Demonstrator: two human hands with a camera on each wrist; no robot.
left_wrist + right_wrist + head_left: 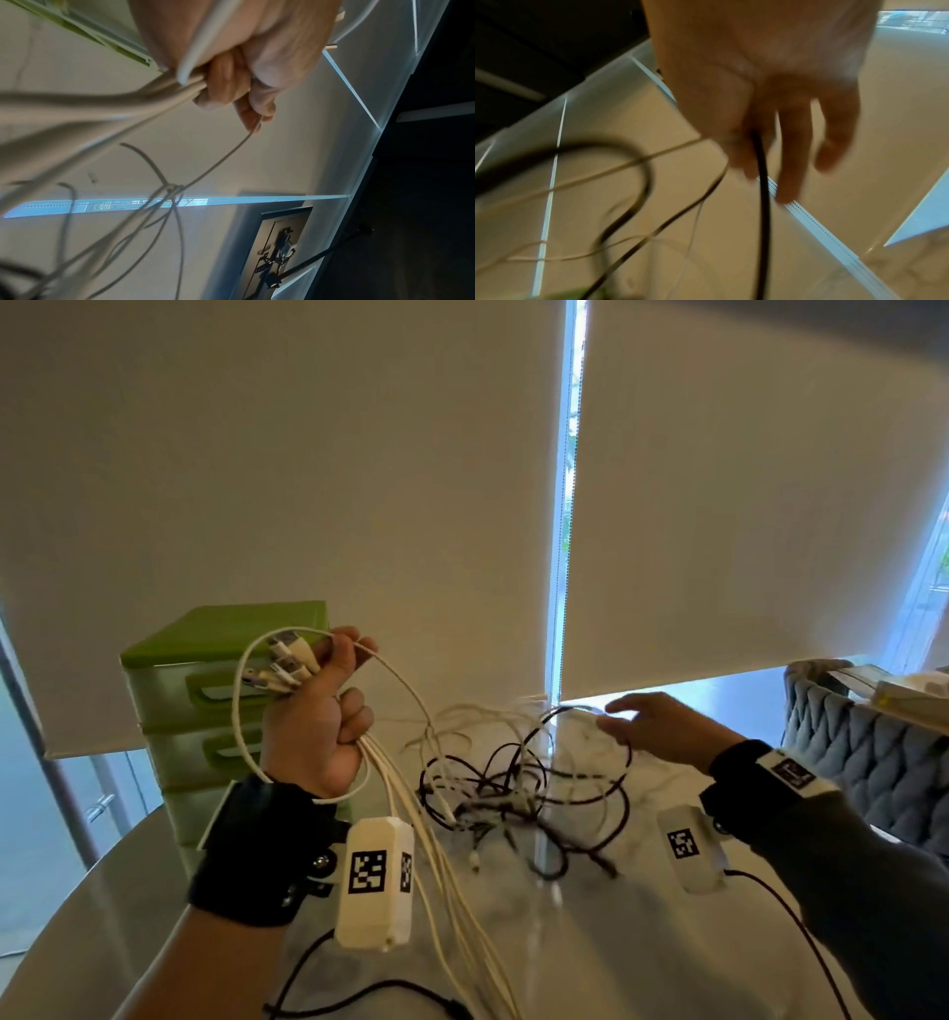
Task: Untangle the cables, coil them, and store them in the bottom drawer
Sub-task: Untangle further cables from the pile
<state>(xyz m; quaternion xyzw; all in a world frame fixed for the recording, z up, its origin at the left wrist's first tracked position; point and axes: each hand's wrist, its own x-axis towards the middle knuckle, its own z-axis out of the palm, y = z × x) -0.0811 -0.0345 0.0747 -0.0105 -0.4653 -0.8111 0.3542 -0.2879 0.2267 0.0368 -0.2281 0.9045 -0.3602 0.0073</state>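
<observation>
white cables (395,793) bunched in left hand (313,726).

This looks like a home living or dining room. 2 pale roller blinds (308,480) cover tall windows behind a glossy marble-look counter (118,891). A grey tufted chair (862,752) stands at the right, and a framed picture (280,247) hangs on the wall.

Two pale roller blinds (308,480) lowered over the windows, a thin strip of daylight (565,505) between them, glossy light bench (590,958) below, grey tufted chair (868,762) at the right, a framed picture (280,249) on a wall
</observation>
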